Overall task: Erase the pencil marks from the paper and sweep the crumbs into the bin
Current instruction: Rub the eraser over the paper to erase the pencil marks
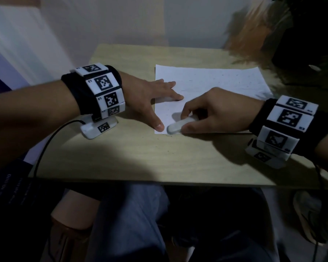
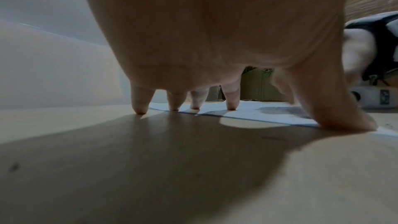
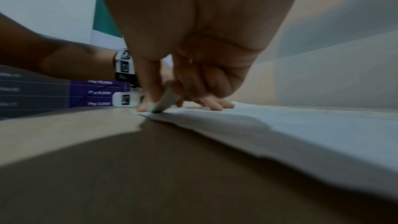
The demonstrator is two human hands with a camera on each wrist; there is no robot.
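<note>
Two hands work the paper point(image 1: 206, 82): the right hand point(image 1: 212, 110) pinches a white eraser point(image 1: 180, 125) pressed on the sheet's near left corner, while the left hand point(image 1: 151, 95), fingers straight and spread, pins its left edge to the table point(image 1: 140, 157).

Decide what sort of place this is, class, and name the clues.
Probably a small desk in a home or office corner: a light wooden table against a plain wall, a sheet of paper being rubbed with an eraser, and a potted plant beside it.
</note>
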